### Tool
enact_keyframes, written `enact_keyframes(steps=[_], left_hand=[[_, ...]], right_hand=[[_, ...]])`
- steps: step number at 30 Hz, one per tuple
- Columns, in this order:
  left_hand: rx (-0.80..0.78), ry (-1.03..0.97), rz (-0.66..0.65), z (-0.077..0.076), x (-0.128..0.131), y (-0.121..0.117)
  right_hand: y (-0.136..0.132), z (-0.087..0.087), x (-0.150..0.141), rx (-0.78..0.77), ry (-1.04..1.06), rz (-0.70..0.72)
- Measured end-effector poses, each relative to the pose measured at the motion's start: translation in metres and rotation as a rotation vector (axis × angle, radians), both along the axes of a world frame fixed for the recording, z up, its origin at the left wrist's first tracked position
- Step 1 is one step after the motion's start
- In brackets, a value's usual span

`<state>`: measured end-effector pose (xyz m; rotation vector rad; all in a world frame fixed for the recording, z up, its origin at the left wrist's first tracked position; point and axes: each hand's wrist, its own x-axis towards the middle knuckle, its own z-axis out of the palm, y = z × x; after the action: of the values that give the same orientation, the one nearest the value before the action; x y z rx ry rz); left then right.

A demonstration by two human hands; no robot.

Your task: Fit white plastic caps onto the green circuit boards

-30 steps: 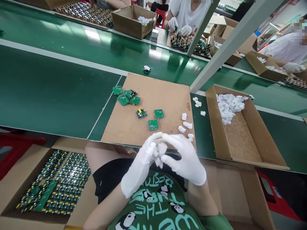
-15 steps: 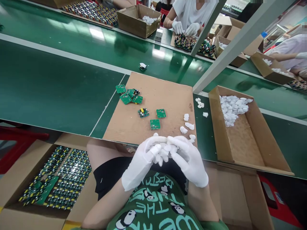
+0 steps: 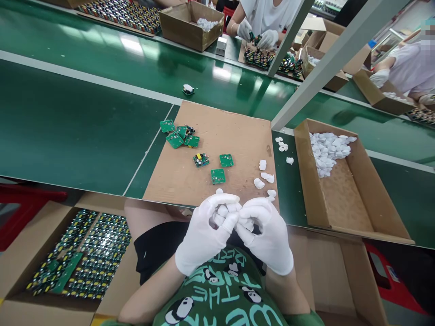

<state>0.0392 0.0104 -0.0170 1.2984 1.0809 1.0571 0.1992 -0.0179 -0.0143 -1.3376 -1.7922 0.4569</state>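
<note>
My left hand and my right hand, both in white gloves, meet in front of my shirt at the table's near edge. Inside the curled fingers of my left hand is a clump of small white pieces. My right hand's thumb and fingers close on white pieces at the same clump; where one piece ends and another begins is hard to make out. Just beyond lie green circuit boards on a cardboard sheet. Loose white pieces lie along the sheet's right side.
At the right stands a cardboard box with white pieces heaped inside. A grey post rises behind the sheet. Lower left, a carton holds rows of circuit boards. Across the green belt, a gloved co-worker handles boards.
My fingers have curled and drawn closer around the white clump, my right fingertips now pinched against it. The board with a white top on the belt has shifted left.
</note>
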Motion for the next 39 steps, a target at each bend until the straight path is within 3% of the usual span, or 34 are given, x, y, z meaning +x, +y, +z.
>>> enact_keyframes(steps=[8,14,17,20,22,24,27,30,35,39], left_hand=[[-0.232,-0.171,-0.006,-0.001,-0.001,0.005],[-0.244,-0.187,0.050,-0.003,0.004,0.003],[-0.267,-0.170,0.106,-0.004,0.004,0.003],[-0.316,-0.190,0.198,-0.006,0.000,0.008],[-0.318,-0.245,0.210,-0.009,-0.005,0.012],[-0.302,-0.339,0.159,-0.011,-0.009,0.014],[-0.332,-0.457,0.038,-0.012,-0.012,0.011],[-0.357,-0.480,-0.047,-0.012,-0.011,0.005],[-0.194,-0.315,-0.067,-0.008,-0.008,0.004],[-0.228,-0.217,-0.065,-0.008,-0.008,0.006]], right_hand=[[0.003,-0.004,0.002,-0.089,0.192,0.027],[0.007,-0.005,0.002,-0.321,0.542,-0.019],[0.007,-0.006,0.010,-0.371,0.619,-0.095],[0.010,-0.014,0.022,-0.223,0.468,-0.257],[0.014,-0.024,0.030,-0.065,0.190,-0.375],[0.019,-0.035,0.036,0.035,-0.060,-0.406],[0.022,-0.045,0.038,0.084,-0.254,-0.336],[0.017,-0.037,0.032,0.133,-0.280,-0.292],[0.008,-0.009,0.011,-0.176,0.119,0.159],[0.008,-0.009,-0.002,-0.276,0.393,0.176]])
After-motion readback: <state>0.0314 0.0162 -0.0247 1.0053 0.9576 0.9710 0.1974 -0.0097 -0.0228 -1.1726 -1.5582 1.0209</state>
